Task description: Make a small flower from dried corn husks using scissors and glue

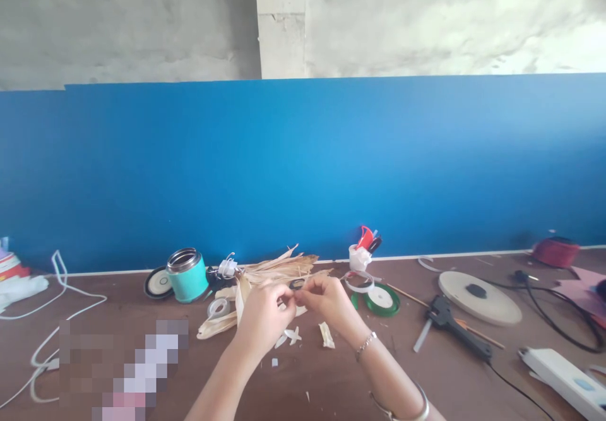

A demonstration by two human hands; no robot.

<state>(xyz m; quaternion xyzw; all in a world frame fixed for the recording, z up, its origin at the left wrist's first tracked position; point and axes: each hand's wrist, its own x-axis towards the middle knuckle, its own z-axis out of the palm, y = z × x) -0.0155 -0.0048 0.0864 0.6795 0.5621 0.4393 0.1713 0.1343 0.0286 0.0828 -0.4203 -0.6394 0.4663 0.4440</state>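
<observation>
My left hand and my right hand meet over the middle of the table, fingertips almost touching. Both are closed in a pinch, and whatever lies between the fingers is too small or hidden to make out. Behind them spreads a pile of dried corn husks, partly covered by my hands. A pale upright husk strip stands right beside my left hand; I cannot tell if it is held. Below the hands lie small cut white pieces and a short husk scrap. A roll of clear tape sits left.
At left stand a turquoise thermos jar, its lid and a white cable. Toward the right are a white cup of tools, green ribbon spool, glue gun, round turntable and power strip. A blue partition closes the back.
</observation>
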